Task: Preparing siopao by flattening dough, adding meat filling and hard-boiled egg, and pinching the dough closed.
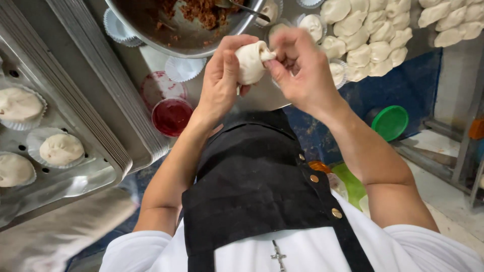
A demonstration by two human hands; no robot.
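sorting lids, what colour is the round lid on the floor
Green lid, clearest in the head view, right of the person's arm.

Your left hand [222,75] is cupped with curled fingers [233,64], while your right hand [302,70] pinches at its fingertips, both forearms raised.

A bakery or food-production kitchen: stacked metal trays [75,100] with buns in paper cups [60,148], a heap of dough pieces [370,40], and a big steel filling bowl [186,25].
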